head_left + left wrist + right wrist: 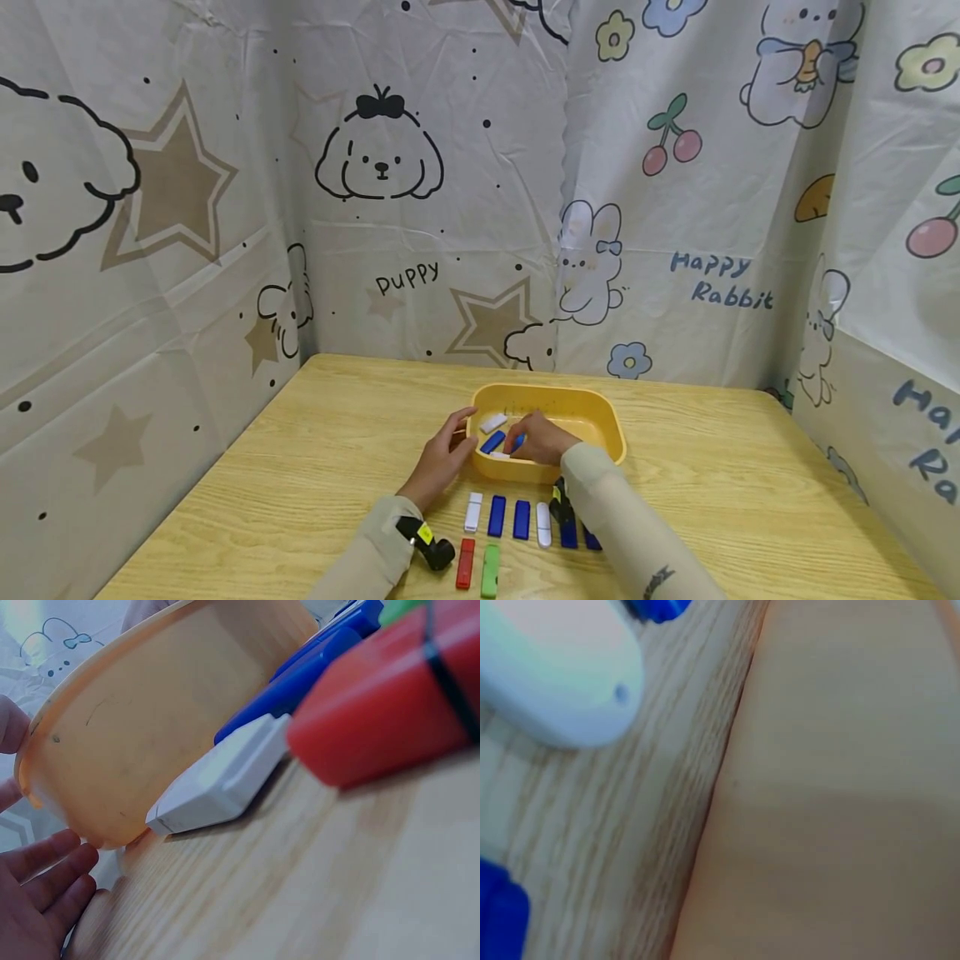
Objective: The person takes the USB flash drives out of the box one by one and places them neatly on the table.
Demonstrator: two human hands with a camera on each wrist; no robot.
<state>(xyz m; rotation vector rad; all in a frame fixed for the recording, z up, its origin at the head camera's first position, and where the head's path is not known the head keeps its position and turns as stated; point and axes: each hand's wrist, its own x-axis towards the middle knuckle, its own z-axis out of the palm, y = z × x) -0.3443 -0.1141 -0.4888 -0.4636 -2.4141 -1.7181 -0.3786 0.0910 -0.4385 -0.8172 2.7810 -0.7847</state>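
Your left hand (442, 457) rests against the outer wall of the yellow tray (600, 412) at its 9 o'clock side, fingers relaxed and spread, thumb up near the rim; the left wrist view shows those fingers (45, 889) straight and just beside the tray's rounded corner, holding nothing. Your right hand (542, 437) reaches over the near rim into the tray, fingers curled down onto a blue flash drive (492, 442) lying on the tray floor; whether it is truly pinched or only touched you cannot tell from here. A white flash drive (492, 422) lies in the tray just beyond the blue one, toward 11 o'clock.

The tray sits mid-worktop (750, 500). At its 6 o'clock, a row of drives lies side by side on the wood: a white drive (473, 512), two blue drives (497, 516), another white one (543, 524), then more blue ones partly hidden under your right sleeve. Nearer you, a red drive (466, 563) and a green drive (491, 570) lie next to each other. The right wrist view is blurred, showing only the tray wall and wood grain.
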